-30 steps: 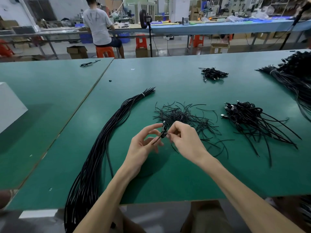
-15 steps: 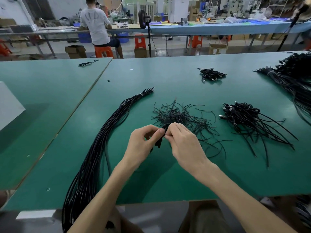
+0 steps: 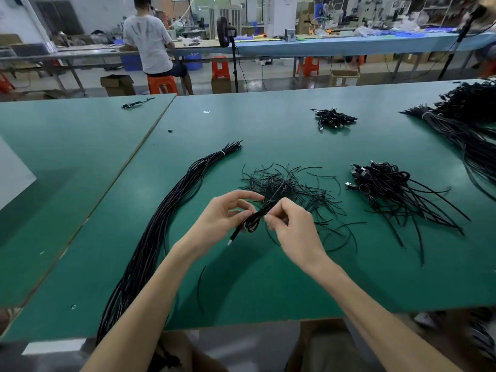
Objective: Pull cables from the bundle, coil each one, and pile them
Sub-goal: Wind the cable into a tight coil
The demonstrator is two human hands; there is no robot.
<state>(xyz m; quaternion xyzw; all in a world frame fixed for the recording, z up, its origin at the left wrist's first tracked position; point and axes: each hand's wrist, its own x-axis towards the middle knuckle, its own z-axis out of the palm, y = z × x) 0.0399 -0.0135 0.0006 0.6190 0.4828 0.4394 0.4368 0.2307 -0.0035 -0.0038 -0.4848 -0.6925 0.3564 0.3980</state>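
The only containers I can see are off the bench: an open cardboard box [image 3: 118, 84] on the floor beyond the far edge, another box [image 3: 345, 77] further right, and a blue bin [image 3: 131, 63] under the back table. I cannot tell what any of them holds.

I work at a green bench [image 3: 268, 277], which butts against a second green bench [image 3: 53, 157] on my left. Behind is a workshop floor with long tables, orange stools and a fan on a stand [image 3: 225, 30]. A person in a white shirt [image 3: 149, 41] sits on one stool with their back to me.

My left hand [image 3: 222, 213] curls round a small coiled cable [image 3: 255, 220], held just above the bench, its plug end hanging down toward me. My right hand [image 3: 292, 229] pinches the coil's upper end with its fingertips together.

The long black bundle [image 3: 161, 224] lies to my left, running from the near edge to a tied far end. Just beyond my hands sits a tangle of thin black ties [image 3: 284, 186]. Right of that is the pile of coiled cables [image 3: 386, 186], with a smaller pile [image 3: 332, 118] further back and another large bundle [image 3: 461, 130] at the right edge. One loose tie [image 3: 200, 285] lies between my forearms.
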